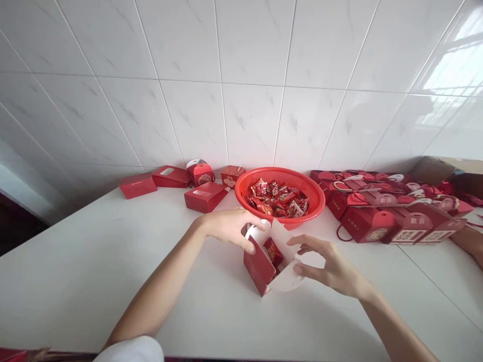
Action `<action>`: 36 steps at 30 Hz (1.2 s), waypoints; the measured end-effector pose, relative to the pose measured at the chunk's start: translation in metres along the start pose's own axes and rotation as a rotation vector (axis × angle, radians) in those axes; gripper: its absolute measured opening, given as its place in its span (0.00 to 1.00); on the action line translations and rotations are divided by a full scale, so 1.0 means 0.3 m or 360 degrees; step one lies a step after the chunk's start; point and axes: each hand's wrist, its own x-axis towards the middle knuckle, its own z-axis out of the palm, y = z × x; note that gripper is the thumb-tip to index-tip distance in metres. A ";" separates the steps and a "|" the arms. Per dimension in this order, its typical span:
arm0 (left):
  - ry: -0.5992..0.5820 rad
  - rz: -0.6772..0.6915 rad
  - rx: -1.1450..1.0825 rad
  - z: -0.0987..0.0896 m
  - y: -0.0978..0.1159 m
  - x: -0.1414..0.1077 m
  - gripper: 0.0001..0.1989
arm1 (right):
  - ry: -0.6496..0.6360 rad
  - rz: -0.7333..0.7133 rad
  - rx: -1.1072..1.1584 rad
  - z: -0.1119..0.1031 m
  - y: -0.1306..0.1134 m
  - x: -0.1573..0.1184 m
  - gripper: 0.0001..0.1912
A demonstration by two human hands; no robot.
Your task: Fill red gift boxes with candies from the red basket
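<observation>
In front of me on the white table stands a red candy box (259,266) with its top flaps raised, their inner sides white. A red wrapped candy (273,251) lies inside it. My left hand (230,229) grips the box's far left edge and flap between thumb and fingers. On the right side, my right hand (320,264) has thumb and fingertips on the white flaps (289,276). Just behind the box, a red plastic basket (319,201) holds many wrapped candies (279,198).
Many filled-out red boxes (368,223) with handles stand in rows at the right. Several red boxes (206,196) lie along the tiled wall (252,120) at the left. A cardboard box (432,168) is at the far right, and another person's arm (470,244) reaches in there.
</observation>
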 end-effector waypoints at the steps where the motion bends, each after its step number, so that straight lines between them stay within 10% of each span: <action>1: -0.0054 -0.0022 0.0014 0.005 0.006 0.003 0.32 | 0.0034 -0.0052 0.0023 0.004 0.011 -0.010 0.22; 7: -0.0144 -0.0158 0.0035 0.031 0.044 0.022 0.49 | 0.0198 -0.0212 0.0061 0.052 0.040 -0.037 0.19; 18: -0.0213 -0.0052 0.0029 0.046 0.044 0.044 0.13 | 0.0145 -0.0343 -0.0051 0.106 0.022 -0.014 0.11; 31: -0.0336 -0.0027 -0.0135 0.046 0.060 0.033 0.11 | 0.0539 0.0088 -0.0205 0.188 0.004 -0.012 0.05; 36: -0.0314 -0.0064 -0.0131 0.092 0.094 0.058 0.12 | 0.0394 0.0078 -0.0579 0.224 -0.040 -0.052 0.21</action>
